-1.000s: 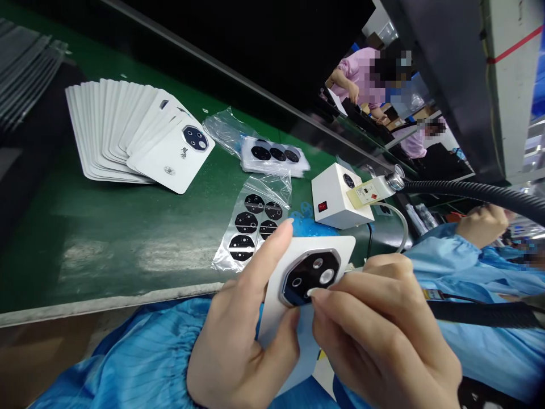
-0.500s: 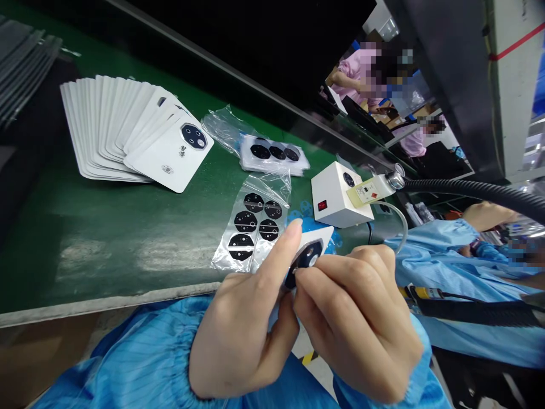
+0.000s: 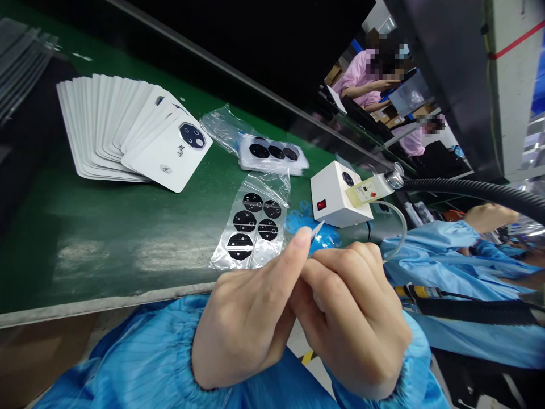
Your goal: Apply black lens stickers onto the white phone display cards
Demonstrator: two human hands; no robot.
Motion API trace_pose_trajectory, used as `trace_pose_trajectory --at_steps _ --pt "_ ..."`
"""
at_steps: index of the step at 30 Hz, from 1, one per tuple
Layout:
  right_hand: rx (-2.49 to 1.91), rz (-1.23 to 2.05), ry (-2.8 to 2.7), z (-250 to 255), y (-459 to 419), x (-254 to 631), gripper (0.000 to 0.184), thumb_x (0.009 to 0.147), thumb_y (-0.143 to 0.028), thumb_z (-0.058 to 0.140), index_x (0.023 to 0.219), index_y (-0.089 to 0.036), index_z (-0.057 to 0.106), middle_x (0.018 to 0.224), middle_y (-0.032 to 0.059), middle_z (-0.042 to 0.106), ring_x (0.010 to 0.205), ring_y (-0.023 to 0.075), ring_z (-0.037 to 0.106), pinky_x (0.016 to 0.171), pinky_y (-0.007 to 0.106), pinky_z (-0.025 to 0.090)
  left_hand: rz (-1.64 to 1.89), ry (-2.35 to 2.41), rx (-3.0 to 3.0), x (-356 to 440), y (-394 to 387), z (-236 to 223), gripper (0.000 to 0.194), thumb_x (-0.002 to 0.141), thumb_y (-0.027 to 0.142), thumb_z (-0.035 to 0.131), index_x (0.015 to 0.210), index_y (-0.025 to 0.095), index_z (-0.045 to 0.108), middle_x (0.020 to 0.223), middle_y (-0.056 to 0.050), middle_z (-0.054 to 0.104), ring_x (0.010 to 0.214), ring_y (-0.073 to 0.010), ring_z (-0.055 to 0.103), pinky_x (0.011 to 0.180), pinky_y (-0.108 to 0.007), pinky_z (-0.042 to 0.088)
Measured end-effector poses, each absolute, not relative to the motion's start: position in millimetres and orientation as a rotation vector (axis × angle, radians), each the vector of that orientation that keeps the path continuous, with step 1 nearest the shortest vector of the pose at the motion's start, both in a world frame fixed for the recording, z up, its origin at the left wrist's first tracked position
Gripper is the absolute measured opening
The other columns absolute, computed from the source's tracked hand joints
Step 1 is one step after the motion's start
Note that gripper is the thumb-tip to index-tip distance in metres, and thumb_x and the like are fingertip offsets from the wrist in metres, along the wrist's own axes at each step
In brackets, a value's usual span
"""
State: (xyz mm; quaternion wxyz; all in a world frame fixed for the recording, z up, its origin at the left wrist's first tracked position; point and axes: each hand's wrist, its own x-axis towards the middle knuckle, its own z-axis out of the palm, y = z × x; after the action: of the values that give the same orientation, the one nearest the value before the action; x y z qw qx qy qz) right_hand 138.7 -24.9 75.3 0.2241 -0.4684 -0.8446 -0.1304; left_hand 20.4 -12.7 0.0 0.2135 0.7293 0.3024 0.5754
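My left hand (image 3: 251,318) grips a white phone back cover (image 3: 317,230), its index finger stretched along it. The cover is tilted almost edge-on, so only a thin corner shows past the fingertip. My right hand (image 3: 353,318) is closed against it, thumb and fingers pinched together; what is between them is hidden. Just beyond my hands on the green bench lies a clear plastic sheet (image 3: 221,255) bearing several black octagonal lens stickers (image 3: 244,221). Blue film pieces (image 3: 327,236) lie to its right.
A fanned stack of white phone back covers (image 3: 162,165) lies at left. Behind the sticker sheet sits a bagged sticker pile (image 3: 272,162). A white box with a red switch (image 3: 340,196) stands at right, near a black flexible hose (image 3: 460,187). A co-worker's blue sleeve (image 3: 430,244) is farther right.
The phone back cover has turned from showing its black camera area to nearly edge-on. My left fingertip has shifted slightly right, and my right hand has moved slightly left.
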Motion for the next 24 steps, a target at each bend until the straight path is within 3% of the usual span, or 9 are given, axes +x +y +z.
trace_pose_trajectory --at_steps 6,12,18,24 --pt "-1.268 -0.14 -2.273 75.6 -21.7 139.1 0.01 0.077 -0.002 0.054 0.077 -0.012 0.056 0.074 0.0042 0.057 0.066 0.0137 0.047 0.059 0.032 0.038 1.61 0.83 1.988 20.5 -13.6 -1.3 0.081 0.077 0.0 0.053 0.144 0.014 0.01 0.137 -0.006 0.048 0.093 -0.0168 0.067 0.069 -0.021 0.06" --pt "-1.25 -0.067 -2.229 77.7 -19.4 137.2 0.01 0.079 -0.004 0.052 0.078 -0.012 0.057 0.074 0.0041 0.058 0.066 0.0134 0.049 0.059 0.032 0.039 1.575 0.834 1.927 20.4 -16.1 -1.4 0.082 0.076 -0.002 0.05 0.144 0.019 0.01 0.14 0.001 0.043 0.087 -0.0131 0.068 0.068 -0.021 0.06" --pt "-1.241 -0.047 -2.231 76.8 -19.2 138.8 0.01 0.078 -0.003 0.052 0.079 -0.012 0.056 0.074 0.0042 0.058 0.066 0.0133 0.048 0.059 0.032 0.039 1.572 0.814 1.959 18.6 -15.0 -1.6 0.082 0.076 -0.002 0.05 0.144 0.018 0.01 0.144 0.002 0.035 0.099 -0.0146 0.065 0.075 -0.021 0.06" --pt "-1.277 -0.28 -2.281 73.4 -23.1 138.3 0.01 0.077 -0.004 0.054 0.077 -0.014 0.056 0.073 0.0038 0.057 0.066 0.0145 0.048 0.058 0.033 0.037 1.553 0.8 1.908 18.7 -13.5 -0.1 0.085 0.074 0.0 0.053 0.145 0.02 0.011 0.125 -0.003 0.06 0.069 -0.0153 0.069 0.058 -0.027 0.061"
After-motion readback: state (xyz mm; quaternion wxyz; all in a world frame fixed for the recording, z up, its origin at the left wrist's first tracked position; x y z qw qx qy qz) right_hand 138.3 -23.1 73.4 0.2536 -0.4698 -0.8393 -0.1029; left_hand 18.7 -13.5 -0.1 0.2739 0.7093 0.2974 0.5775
